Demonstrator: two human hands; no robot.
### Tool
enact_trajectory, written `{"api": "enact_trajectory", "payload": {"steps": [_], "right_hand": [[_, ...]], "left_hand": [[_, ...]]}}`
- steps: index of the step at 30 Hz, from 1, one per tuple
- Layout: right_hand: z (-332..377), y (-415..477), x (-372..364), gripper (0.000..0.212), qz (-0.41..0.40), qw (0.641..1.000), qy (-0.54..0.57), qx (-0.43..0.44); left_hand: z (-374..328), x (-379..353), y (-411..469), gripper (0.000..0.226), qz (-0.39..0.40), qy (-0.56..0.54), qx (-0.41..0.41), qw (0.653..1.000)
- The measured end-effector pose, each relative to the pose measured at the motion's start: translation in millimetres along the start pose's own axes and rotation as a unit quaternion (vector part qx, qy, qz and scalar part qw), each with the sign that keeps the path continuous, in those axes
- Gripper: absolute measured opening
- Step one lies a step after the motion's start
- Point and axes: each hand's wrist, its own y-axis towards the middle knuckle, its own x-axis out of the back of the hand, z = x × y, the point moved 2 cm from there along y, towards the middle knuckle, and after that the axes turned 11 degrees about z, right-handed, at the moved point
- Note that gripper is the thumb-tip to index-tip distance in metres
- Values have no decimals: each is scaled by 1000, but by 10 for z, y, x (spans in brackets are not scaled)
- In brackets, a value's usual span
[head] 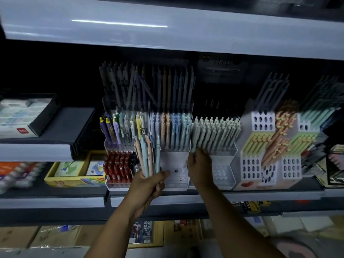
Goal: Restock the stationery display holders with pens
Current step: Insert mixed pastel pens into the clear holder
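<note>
Raised left hand [149, 185] grips a bunch of pastel plastic pens [149, 153]; outstretched right hand [199, 164] reaches up, fingers pinching a mint-green pen [193, 146].

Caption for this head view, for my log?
Left hand holds a bunch of pens; right hand reaches the mint pens in the display holder.

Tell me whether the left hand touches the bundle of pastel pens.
Touching: the head view shows the left hand gripping the bundle of pastel pens by its lower end.

Left hand [149, 185] gripping a bunch of pastel pens [149, 155] upright before a clear holder [175, 175], right hand [200, 164] at the front row of pale green pens [216, 133], its grip blurred
</note>
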Motion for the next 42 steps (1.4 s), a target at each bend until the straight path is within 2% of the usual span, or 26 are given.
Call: {"api": "enact_trajectory", "payload": {"steps": [6, 9, 11, 15, 20, 23, 26, 28, 31, 34, 37, 42], "right_hand": [[-12, -46, -49, 19, 10, 999, -31, 2], [49, -116, -65, 30, -9, 999, -32, 16], [60, -125, -93, 30, -2, 999, -43, 19], [27, -101, -147, 20, 20, 998, -63, -23], [76, -78, -125, 32, 33, 997, -59, -47], [88, -95, -118, 36, 59, 993, -10, -100], [134, -146, -58, 26, 54, 988, 49, -137], [258, -165, 23, 18, 58, 988, 72, -123], [611, -186, 141, 13, 116, 976, 171, -68], [934, -232, 260, 22, 157, 951, 264, -16], [1071, -270, 332, 21, 188, 927, 324, -20], [1057, -335, 337, 13, 251, 901, 349, -50]], "left_hand": [[15, 46, 24, 35, 5, -3, 1, 1000], [18, 44, 31, 34, -1, -7, 4, 1000], [18, 46, 32, 33, -3, -2, 9, 1000], [38, 59, 22, 30, -15, 5, 21, 1000], [56, 31, -12, 25, -34, 7, 30, 999], [62, 6, -7, 25, -35, 5, 35, 999], [66, -26, -3, 27, -29, 3, 38, 999], [67, -52, 2, 28, -23, 0, 37, 999], [72, -89, 11, 27, -19, -4, 30, 999], [87, -113, 12, 24, -23, -6, 26, 999], [76, -120, 0, 26, -19, -21, 28, 999], [38, -66, -39, 34, 9, -18, 40, 999]]}}
